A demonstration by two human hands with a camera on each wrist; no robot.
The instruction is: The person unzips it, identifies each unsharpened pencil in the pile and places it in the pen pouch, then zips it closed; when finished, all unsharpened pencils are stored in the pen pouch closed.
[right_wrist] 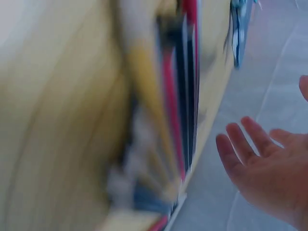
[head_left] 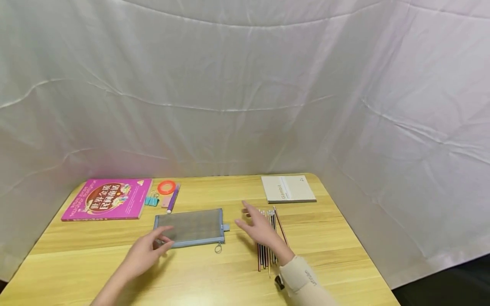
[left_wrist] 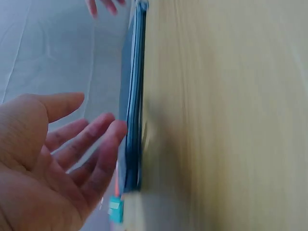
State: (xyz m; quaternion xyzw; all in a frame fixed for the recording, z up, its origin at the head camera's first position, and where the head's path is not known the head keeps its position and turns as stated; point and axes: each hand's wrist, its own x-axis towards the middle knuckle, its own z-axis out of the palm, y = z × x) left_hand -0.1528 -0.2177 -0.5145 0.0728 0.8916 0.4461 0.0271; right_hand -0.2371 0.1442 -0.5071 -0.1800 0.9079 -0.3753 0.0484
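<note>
A grey mesh zip pouch (head_left: 191,225) with blue edging lies flat on the table, its zip pull ring (head_left: 218,248) at the near right corner. My left hand (head_left: 145,250) is at the pouch's near left corner, fingers loosely bent, holding nothing; in the left wrist view its fingertips (left_wrist: 120,129) are right at the pouch's edge (left_wrist: 134,106). Over a bundle of pencils (head_left: 264,255) hovers my right hand (head_left: 262,229), fingers spread toward the pouch and nothing in them. Part of the bundle is hidden under that hand and wrist. The pencils (right_wrist: 178,96) look blurred in the right wrist view.
A pink book (head_left: 111,199) lies at the back left. Beside it are teal binder clips (head_left: 152,200), an orange tape ring (head_left: 166,187) and a purple marker (head_left: 174,199). At the back right is a pale notebook (head_left: 289,189). Grey curtains (head_left: 229,93) surround the table.
</note>
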